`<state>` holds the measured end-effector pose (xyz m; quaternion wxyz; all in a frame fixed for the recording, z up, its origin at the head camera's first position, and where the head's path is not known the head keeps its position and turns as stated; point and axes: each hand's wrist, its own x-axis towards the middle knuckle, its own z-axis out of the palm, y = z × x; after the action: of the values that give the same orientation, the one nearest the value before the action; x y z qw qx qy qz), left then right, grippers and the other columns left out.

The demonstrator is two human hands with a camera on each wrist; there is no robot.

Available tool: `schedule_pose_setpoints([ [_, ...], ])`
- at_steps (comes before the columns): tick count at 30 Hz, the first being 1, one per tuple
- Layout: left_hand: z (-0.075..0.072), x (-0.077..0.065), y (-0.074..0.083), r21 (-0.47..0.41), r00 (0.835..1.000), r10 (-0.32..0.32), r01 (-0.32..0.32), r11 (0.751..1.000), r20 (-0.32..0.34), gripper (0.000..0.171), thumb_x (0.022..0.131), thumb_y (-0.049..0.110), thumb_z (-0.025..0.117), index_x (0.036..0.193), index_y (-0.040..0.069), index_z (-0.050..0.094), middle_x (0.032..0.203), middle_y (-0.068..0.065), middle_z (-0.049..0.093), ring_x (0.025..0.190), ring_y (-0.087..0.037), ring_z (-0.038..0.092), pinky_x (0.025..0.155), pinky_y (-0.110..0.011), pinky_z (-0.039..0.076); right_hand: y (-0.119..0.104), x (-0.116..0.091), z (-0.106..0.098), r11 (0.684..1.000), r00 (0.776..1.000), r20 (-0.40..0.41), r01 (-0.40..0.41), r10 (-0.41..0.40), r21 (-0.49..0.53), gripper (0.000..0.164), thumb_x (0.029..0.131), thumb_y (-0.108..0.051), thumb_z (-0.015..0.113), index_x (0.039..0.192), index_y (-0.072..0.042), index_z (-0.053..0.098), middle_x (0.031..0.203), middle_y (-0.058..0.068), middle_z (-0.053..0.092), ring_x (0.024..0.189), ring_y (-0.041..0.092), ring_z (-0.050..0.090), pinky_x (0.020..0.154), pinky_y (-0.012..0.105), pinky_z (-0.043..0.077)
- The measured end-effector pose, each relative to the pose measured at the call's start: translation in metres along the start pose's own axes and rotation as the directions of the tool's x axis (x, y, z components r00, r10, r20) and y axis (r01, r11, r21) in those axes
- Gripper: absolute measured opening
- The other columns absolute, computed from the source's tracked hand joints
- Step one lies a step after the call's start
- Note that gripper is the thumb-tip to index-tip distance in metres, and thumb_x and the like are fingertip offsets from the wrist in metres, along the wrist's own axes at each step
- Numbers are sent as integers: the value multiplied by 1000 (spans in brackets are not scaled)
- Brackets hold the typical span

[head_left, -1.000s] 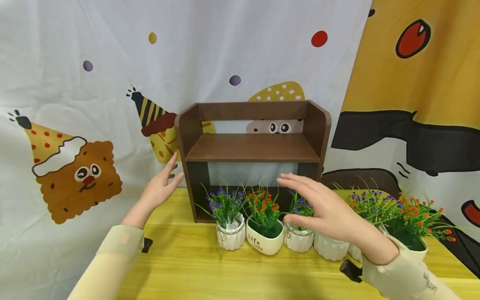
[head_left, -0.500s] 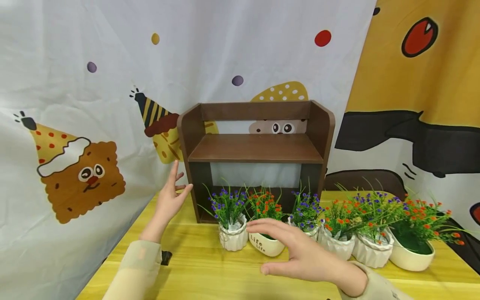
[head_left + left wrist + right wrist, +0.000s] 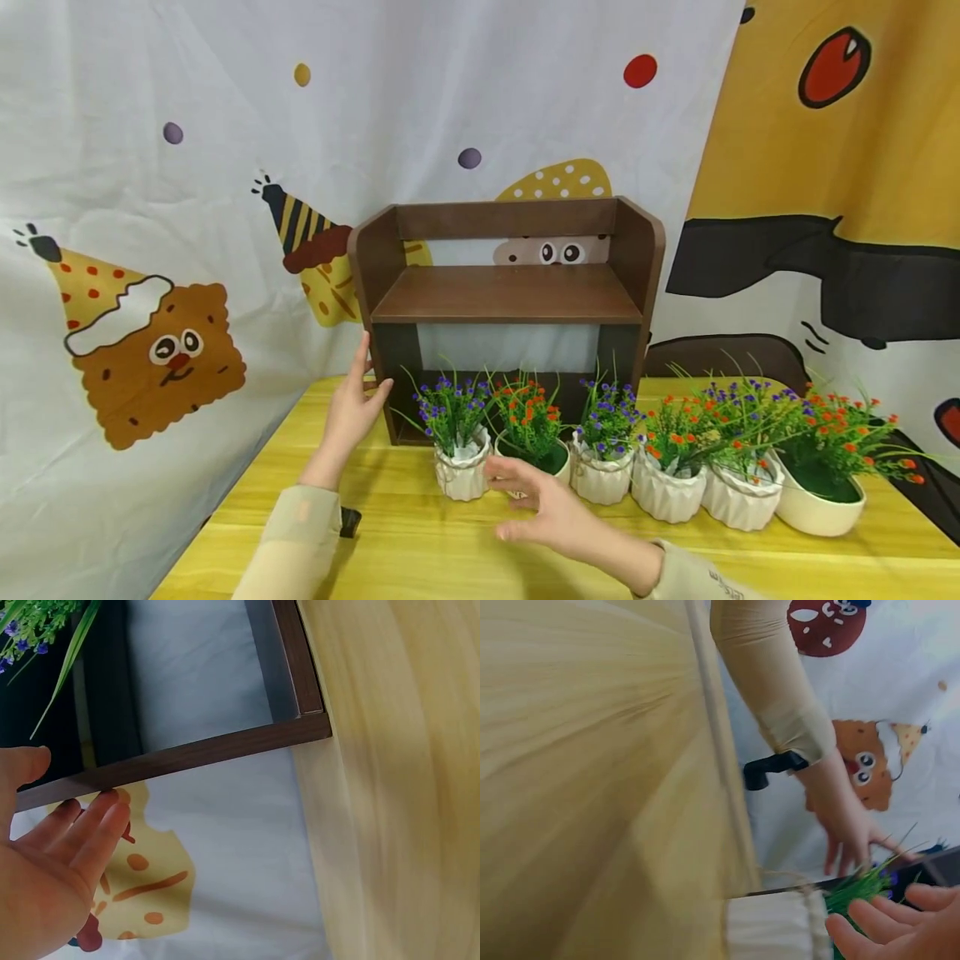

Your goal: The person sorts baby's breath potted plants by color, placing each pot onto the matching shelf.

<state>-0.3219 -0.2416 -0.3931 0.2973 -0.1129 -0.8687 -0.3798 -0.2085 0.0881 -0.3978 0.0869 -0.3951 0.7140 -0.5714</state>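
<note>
My left hand [image 3: 351,417] reaches with fingers nearly straight, tips outside the left panel of the brown shelf [image 3: 510,293], thumb apart; it grips nothing, and I cannot tell whether the tips press. My right hand [image 3: 551,512], loosely curved, thumb apart, holds nothing and hangs before the oval pot [image 3: 562,473]. Left contact is best light, I judge, so the shelf doesn't slide; any right-hand hold is best low on white pot wall, clear of grass blades. The shelf stands upright on the far side of the yellow table [image 3: 420,550], two-tiered, round-cornered. Nearer, six pots run rightward; the leftmost pot [image 3: 461,479] is ribbed, purple-flowered.
</note>
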Motion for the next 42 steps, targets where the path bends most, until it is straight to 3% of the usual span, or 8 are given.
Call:
schedule_pose_setpoints([
  [3, 0, -1, -1, -1, 1000, -2, 2, 1000, -14, 88, 92, 11, 67, 157, 33, 11, 128, -29, 55, 94, -40, 67, 78, -50, 56, 9, 2, 4, 995, 997, -46, -52, 56, 83, 90, 86, -41, 72, 145, 12, 30, 143, 34, 38, 127, 50, 41, 98, 32, 45],
  [9, 5, -1, -5, -18, 998, 12, -13, 1000, -54, 89, 91, 7, 67, 157, 34, 13, 126, -29, 57, 93, -41, 67, 77, -50, 56, 22, 7, 12, 982, 987, -111, -96, 114, 160, 100, 85, -42, 73, 146, 16, 20, 149, 35, 25, 134, 50, 31, 105, 59, 34],
  [11, 7, 0, -6, -22, 998, 17, -19, 1000, -61, 88, 91, 6, 66, 157, 33, 13, 126, -29, 56, 93, -41, 66, 77, -50, 57, 26, 9, 15, 976, 982, -121, -124, 147, 177, 101, 85, -40, 74, 147, 16, 17, 150, 34, 22, 136, 49, 28, 106, 62, 29],
  [21, 14, 0, -6, -31, 998, -23, 21, 999, -61, 86, 95, 6, 61, 156, 38, 10, 129, -30, 53, 99, -43, 64, 80, -52, 55, 35, 19, 26, 964, 958, -154, -217, 240, 152, 105, 83, -34, 77, 147, 17, 11, 151, 35, 15, 138, 49, 21, 109, 58, 25],
  [29, 12, 2, -8, -24, 999, -27, 27, 999, -29, 84, 98, 11, 59, 156, 39, 6, 131, -32, 52, 103, -44, 62, 82, -55, 53, 39, 22, 32, 977, 961, -177, -201, 211, 75, 98, 87, -28, 73, 146, 18, 10, 151, 36, 14, 138, 49, 20, 107, 60, 28],
  [42, 10, 3, -12, -44, 1000, -24, 24, 999, -1, 84, 97, 11, 60, 156, 38, 7, 125, -30, 55, 100, -44, 63, 83, -55, 53, 47, 26, 34, 978, 959, -193, -200, 207, 59, 96, 88, -25, 72, 146, 18, 9, 151, 37, 12, 138, 50, 20, 106, 62, 28],
])
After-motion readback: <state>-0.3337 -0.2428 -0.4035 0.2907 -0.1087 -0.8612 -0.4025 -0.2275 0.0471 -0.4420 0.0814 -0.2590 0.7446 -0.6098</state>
